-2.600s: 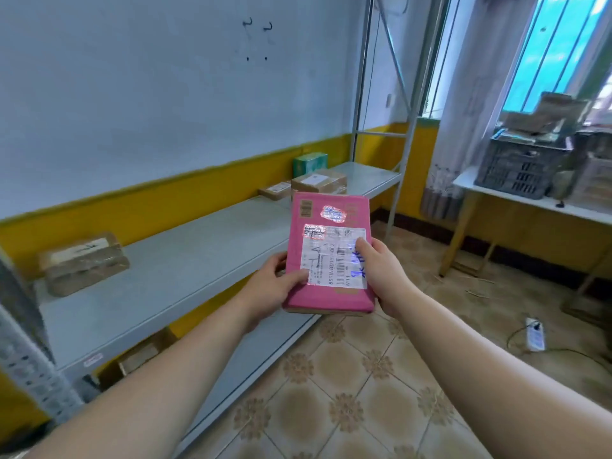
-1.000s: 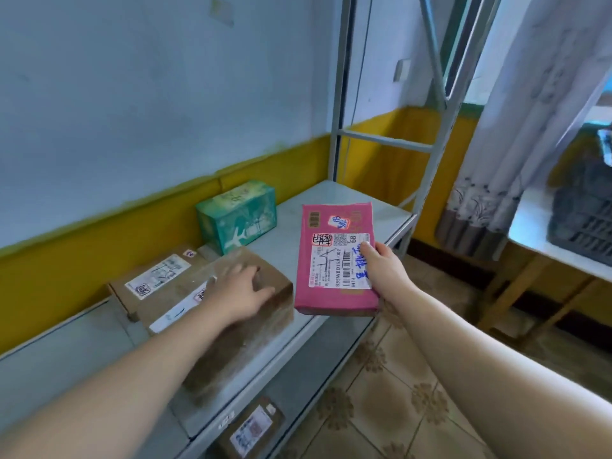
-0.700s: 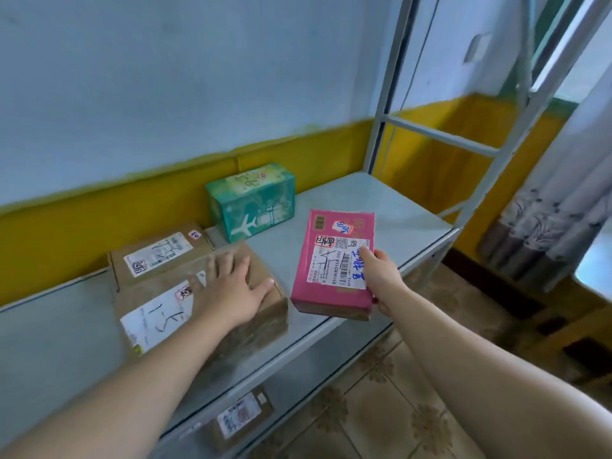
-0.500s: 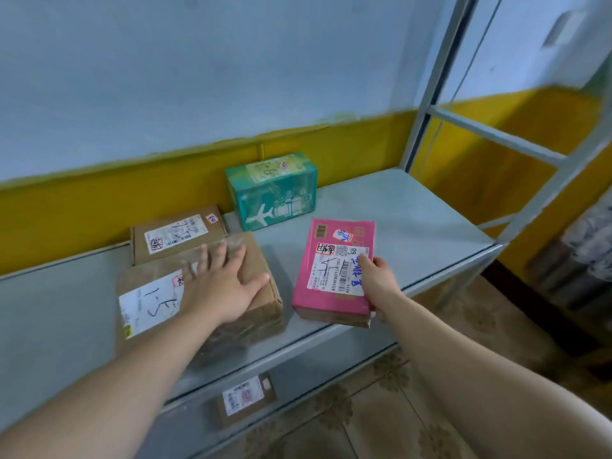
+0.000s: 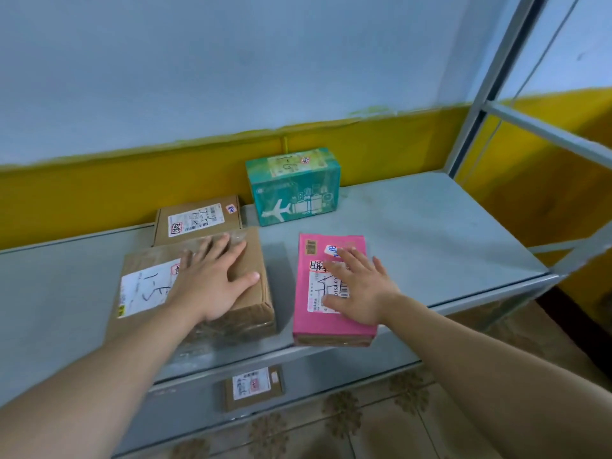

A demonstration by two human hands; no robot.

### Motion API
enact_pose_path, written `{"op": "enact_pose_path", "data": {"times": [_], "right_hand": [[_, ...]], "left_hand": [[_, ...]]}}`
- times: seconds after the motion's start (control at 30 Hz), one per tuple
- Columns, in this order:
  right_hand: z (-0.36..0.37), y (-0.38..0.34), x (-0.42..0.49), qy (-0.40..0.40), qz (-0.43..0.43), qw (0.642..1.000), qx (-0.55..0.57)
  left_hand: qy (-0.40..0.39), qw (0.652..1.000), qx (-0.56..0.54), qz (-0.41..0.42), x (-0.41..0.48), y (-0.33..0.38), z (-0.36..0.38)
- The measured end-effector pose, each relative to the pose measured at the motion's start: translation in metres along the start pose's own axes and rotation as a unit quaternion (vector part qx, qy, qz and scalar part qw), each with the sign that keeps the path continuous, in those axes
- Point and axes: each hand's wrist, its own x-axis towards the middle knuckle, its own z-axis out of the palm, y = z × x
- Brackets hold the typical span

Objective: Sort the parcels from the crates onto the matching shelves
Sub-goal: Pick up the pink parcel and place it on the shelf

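Observation:
The pink parcel (image 5: pixel 306 313) with a white label lies flat on the grey metal shelf (image 5: pixel 430 240), near its front edge. My right hand (image 5: pixel 359 286) rests flat on top of it with fingers spread. My left hand (image 5: pixel 213 279) lies palm down, fingers apart, on a large brown cardboard parcel (image 5: pixel 142 289) just to the left. Behind them stand a teal box (image 5: pixel 294 185) with an airplane print and a small brown parcel (image 5: pixel 198 218) against the wall.
A lower shelf level holds another small brown parcel (image 5: pixel 253 385). The shelf's metal upright (image 5: pixel 486 84) rises at the right, with bare shelf surface right of the pink parcel. Patterned floor tiles (image 5: pixel 364 425) lie below.
My right hand carried the pink parcel to the shelf, set it down beside the large brown parcel and now lies flat on it. My left hand stayed on the brown parcel.

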Motion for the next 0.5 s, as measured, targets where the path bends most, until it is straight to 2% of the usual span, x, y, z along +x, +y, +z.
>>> {"op": "enact_pose_path", "data": {"times": [0.2, 0.27, 0.33, 0.4, 0.5], "right_hand": [[-0.007, -0.01, 0.028, 0.03, 0.11, 0.993, 0.017], [-0.011, -0.014, 0.031, 0.039, 0.078, 0.996, -0.012], [-0.012, -0.017, 0.028, 0.026, -0.026, 0.998, -0.06], [-0.011, -0.018, 0.026, -0.018, -0.101, 0.989, -0.106], [-0.01, -0.014, 0.035, -0.039, -0.077, 0.99, -0.109]], "left_hand": [[-0.001, 1.0, -0.008, -0.009, 0.0, 0.002, -0.002], [0.001, 1.0, -0.011, -0.011, -0.001, 0.002, -0.002], [0.006, 1.0, -0.017, -0.01, -0.001, 0.001, -0.002], [0.01, 1.0, -0.022, -0.01, 0.0, 0.0, -0.001], [0.007, 1.0, -0.018, -0.01, 0.0, 0.0, 0.0]]}}
